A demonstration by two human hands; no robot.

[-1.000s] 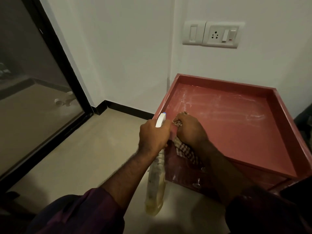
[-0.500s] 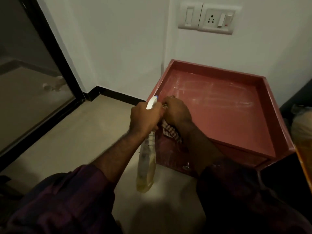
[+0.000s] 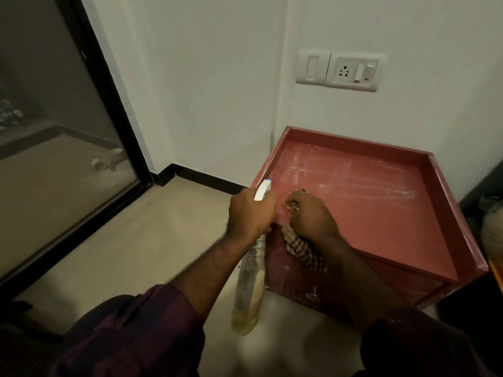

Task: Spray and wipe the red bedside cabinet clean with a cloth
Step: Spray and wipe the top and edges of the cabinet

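Left hand (image 3: 251,213) grips the bottle (image 3: 249,284), its markings blurred; just beside it, right hand (image 3: 313,216) clutches the cloth (image 3: 302,248) on the cabinet (image 3: 381,213) corner.

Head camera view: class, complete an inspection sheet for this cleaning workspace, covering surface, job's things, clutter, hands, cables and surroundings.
Surface: red cabinet top with a raised rim; white streaks across its far part.
Job's things: spray bottle hangs beside the cabinet's front-left corner, with yellowish liquid low in it; checked cloth drapes over the front edge.
Clutter: dim objects at the right edge, too dark to identify.
Hands: left hand grips the spray bottle below its nozzle; right hand grips the checked cloth on the top.
Cables: nothing seen.
Surroundings: white walls, switch and socket panel above the cabinet, glass door at left, beige floor.
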